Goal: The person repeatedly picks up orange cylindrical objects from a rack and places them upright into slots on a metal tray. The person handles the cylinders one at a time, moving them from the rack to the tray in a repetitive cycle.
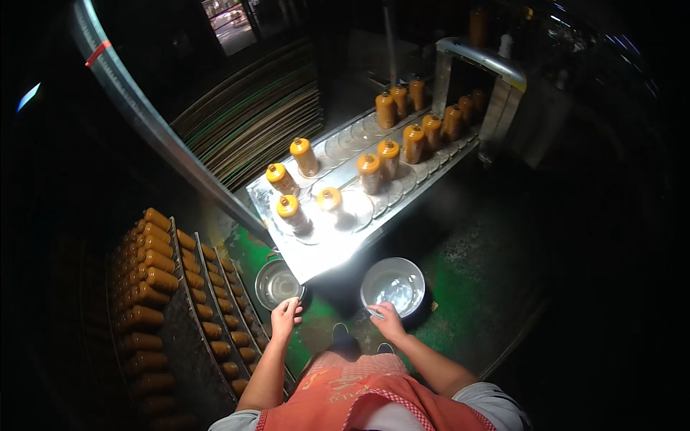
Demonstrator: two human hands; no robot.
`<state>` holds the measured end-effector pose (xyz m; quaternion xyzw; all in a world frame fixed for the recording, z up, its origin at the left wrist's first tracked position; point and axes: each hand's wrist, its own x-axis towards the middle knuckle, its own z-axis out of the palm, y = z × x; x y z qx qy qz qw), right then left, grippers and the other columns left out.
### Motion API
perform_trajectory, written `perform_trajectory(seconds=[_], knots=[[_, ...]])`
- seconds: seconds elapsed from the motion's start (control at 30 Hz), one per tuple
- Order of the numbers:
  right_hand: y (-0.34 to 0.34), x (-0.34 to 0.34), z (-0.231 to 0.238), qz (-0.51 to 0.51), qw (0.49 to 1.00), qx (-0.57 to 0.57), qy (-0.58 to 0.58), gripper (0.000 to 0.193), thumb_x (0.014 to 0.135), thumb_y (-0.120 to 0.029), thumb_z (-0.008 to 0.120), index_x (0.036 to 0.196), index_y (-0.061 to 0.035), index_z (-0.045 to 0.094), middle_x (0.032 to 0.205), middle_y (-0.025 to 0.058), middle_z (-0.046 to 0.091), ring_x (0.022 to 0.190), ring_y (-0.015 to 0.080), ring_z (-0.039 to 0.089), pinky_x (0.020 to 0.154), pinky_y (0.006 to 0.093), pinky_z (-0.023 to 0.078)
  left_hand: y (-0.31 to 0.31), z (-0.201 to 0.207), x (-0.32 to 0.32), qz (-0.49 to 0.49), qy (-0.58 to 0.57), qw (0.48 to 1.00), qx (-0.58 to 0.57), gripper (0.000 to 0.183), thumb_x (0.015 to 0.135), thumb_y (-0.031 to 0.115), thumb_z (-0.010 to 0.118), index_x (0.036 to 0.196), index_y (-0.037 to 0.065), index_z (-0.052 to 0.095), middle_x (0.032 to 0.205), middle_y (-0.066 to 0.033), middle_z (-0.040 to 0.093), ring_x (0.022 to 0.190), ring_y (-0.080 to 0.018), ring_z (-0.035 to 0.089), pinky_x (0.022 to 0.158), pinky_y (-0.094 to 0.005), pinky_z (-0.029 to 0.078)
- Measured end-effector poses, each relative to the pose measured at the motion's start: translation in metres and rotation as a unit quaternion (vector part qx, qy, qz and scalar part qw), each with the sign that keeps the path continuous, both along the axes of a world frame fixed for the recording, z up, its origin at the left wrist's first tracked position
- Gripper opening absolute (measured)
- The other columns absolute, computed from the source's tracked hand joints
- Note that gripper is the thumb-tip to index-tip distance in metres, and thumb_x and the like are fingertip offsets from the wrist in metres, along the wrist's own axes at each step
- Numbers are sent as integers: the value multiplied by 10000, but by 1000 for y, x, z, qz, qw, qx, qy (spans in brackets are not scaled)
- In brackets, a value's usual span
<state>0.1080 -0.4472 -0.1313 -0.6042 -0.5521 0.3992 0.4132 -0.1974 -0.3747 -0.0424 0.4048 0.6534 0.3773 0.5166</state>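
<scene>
My left hand [285, 318] is closed, fingertips pressed together, beside the near edge of a round metal basin [260, 291] holding clear liquid. Whatever it may pinch is too small to make out. Over the near rim of a second, larger metal basin [420, 276] is my right hand [388, 321], its fingers curled; I cannot tell whether it grips the rim or a small thing. Beyond both hands, a brightly lit conveyor [316, 267] carries upright orange-brown bottles, with one bottle [289, 210] closest to my left hand and another [330, 203] to its right.
A slanted rack [188, 291] at the lower left holds many orange-brown bottles lying on their sides. A curved metal post [154, 122] rises at the left. Behind the conveyor stands a stack of thin boards [251, 108]. A metal frame [478, 61] arches over the conveyor's far end.
</scene>
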Motion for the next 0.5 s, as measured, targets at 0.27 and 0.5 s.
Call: perform_trajectory(seconds=[0.27,0.5], knots=[[-43,-57,-10,247,967,-46,-43,332,800,-56,721,1126,-117,730,992,79,582,858,191,604,810,308,515,-155,-19,-87,217,6,973,73,308,969,300,643,1117,39,712,928,-16,719,750,-81,631,604,-242,489],[-43,-274,42,457,887,11,-63,401,801,-69,692,1198,-122,700,1068,87,610,965,209,582,907,337,486,-386,16,-281,585,330,725,154,318,946,169,671,1242,58,639,1244,-124,608,1148,-276,593,946,-368,484]])
